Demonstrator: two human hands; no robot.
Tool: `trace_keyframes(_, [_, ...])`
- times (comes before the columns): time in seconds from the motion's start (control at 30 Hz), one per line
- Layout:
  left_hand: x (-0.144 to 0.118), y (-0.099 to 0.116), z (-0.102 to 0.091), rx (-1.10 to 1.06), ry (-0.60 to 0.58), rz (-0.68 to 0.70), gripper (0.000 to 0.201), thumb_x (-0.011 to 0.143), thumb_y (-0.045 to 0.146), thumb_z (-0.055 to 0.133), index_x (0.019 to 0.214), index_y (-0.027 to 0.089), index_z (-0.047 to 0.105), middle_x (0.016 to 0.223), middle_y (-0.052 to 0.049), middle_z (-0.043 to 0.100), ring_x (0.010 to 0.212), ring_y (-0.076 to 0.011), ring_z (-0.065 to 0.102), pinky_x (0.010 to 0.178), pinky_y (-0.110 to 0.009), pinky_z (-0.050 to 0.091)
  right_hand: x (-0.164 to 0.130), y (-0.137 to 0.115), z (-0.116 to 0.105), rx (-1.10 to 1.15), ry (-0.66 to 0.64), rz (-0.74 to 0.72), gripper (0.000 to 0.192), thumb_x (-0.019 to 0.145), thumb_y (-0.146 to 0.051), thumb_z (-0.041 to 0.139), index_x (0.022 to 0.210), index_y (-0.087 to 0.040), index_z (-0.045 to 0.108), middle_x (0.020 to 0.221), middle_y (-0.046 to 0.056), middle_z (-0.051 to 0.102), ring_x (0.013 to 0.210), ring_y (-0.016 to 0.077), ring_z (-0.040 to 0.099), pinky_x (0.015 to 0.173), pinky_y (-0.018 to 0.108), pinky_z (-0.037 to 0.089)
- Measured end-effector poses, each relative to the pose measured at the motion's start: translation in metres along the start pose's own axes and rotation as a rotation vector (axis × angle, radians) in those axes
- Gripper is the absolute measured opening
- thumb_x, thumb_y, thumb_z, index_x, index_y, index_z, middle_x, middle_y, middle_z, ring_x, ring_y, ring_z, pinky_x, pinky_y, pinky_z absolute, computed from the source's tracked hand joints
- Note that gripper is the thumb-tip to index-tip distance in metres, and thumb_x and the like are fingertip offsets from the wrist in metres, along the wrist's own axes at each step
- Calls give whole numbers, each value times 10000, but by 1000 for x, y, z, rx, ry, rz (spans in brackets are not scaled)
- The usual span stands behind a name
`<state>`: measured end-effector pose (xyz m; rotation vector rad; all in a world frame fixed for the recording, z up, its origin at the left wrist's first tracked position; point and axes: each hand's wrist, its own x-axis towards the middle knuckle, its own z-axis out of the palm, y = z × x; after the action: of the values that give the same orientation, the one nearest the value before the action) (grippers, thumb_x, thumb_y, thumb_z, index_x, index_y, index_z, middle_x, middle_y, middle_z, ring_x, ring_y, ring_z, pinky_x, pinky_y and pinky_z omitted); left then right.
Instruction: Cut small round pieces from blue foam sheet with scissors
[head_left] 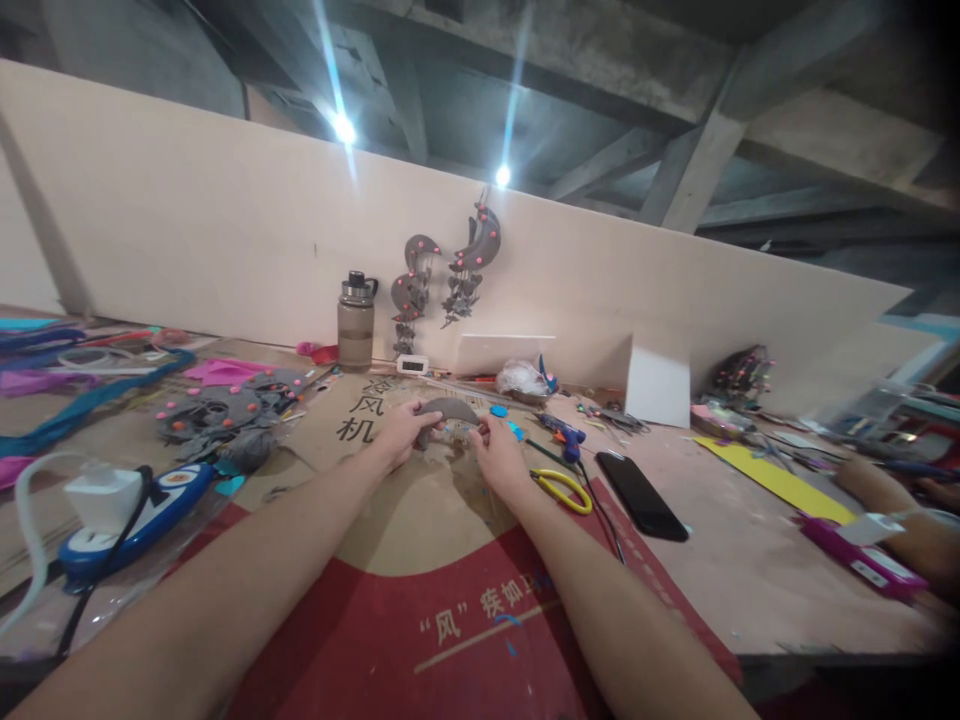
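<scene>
Both my hands meet over a sheet of brown and red cardboard on the table. My left hand grips the left end of a grey crescent-shaped felt piece. My right hand holds the right end, with small dangling bits under the crescent that are too small to make out. Yellow-handled scissors lie just right of my right hand. A blue glue gun and a black phone lie further right.
Grey felt pieces with pink dots are piled at the left, near a blue and white power strip. A bottle stands by the back wall, where finished crescent hangings hang. Another person's arm rests at the right edge.
</scene>
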<state>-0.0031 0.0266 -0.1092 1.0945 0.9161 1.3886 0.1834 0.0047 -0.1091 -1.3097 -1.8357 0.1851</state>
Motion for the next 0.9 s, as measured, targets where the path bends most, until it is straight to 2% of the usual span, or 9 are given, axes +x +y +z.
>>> trace_keyframes(0.1, [-3,2,0,16,-95,-37,394,622,311,806,928,162,606,621,8,639,465,-88,504,423,-181,318,0,-1,-2,-15,-10,-12,240,869,-222,556,1080,-146,641,1013,132,663,937,258,595,883,399,456])
trace_keyframes(0.2, [-7,5,1,11,-208,-60,362,640,307,806,906,168,603,647,9,639,469,-80,504,426,-183,327,0,-3,-5,-6,-26,-40,174,869,-196,538,983,-160,664,958,110,684,905,245,601,861,378,457])
trace_keyframes(0.27, [-9,7,2,14,-236,-43,350,638,303,812,892,158,620,664,-5,647,496,-87,531,445,-191,356,-1,-6,-7,17,-36,-61,149,867,-213,547,934,-176,675,928,92,696,878,234,607,843,362,461])
trace_keyframes(0.37, [-9,7,3,17,-218,-2,371,641,311,816,931,143,657,667,-14,645,523,-98,555,474,-204,385,0,-10,-11,79,-33,-77,167,850,-251,577,965,-193,684,930,67,712,862,213,622,829,334,472])
trace_keyframes(0.43, [-7,6,4,-3,-147,16,376,639,311,814,932,134,658,674,-19,647,520,-98,553,475,-208,383,5,-11,-17,128,3,-59,217,854,-290,568,1008,-185,679,938,62,720,848,200,633,817,318,483])
trace_keyframes(0.53, [-1,3,3,-22,52,51,333,630,269,791,876,136,610,721,-34,665,524,-100,556,468,-209,378,19,-3,-32,181,122,18,299,883,-354,494,1012,-152,672,961,85,720,867,197,640,828,317,488])
trace_keyframes(0.63, [5,0,0,-1,201,82,287,670,251,734,878,160,558,738,-20,656,532,-104,564,471,-209,381,39,9,-50,203,211,120,369,874,-349,424,1027,-112,663,931,113,721,806,197,646,755,313,503])
trace_keyframes(0.77, [13,4,-16,106,309,114,266,697,211,700,919,173,561,706,-4,646,516,-113,559,479,-213,372,61,25,-75,167,195,177,327,785,-351,507,897,-116,704,766,73,715,654,178,614,656,299,485])
trace_keyframes(0.9, [22,14,-43,238,394,149,328,688,129,686,997,171,586,680,1,648,573,-135,598,511,-209,393,62,40,-95,60,157,176,317,772,-341,522,891,-126,722,705,38,693,624,163,584,632,286,454])
